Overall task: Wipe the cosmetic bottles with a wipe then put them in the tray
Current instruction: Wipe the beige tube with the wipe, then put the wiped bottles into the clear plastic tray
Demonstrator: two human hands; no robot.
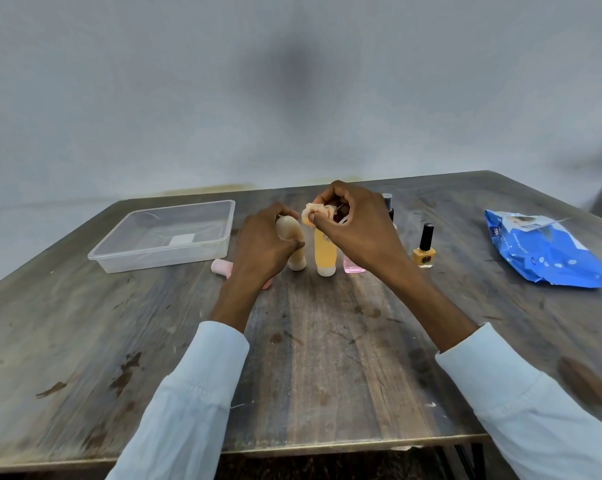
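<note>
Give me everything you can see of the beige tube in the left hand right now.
The beige tube is a soft-looking, matte plastic squeeze tube, pale tan, standing cap-down with its paler cap on the table. The left hand grips its upper half, fingers curled over the top and thumb across the front. It stands just left of the orange tube, apart from it, and right of the clear tray. The crumpled wipe in the right hand is near its top; contact is unclear.

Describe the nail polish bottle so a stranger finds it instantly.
Start at the blue wipes pack on the table's right side. Just left of it stands the nail polish bottle, alone. It is small, mustard-yellow with a tall black cap, unlike the paler tubes nearby.
</note>
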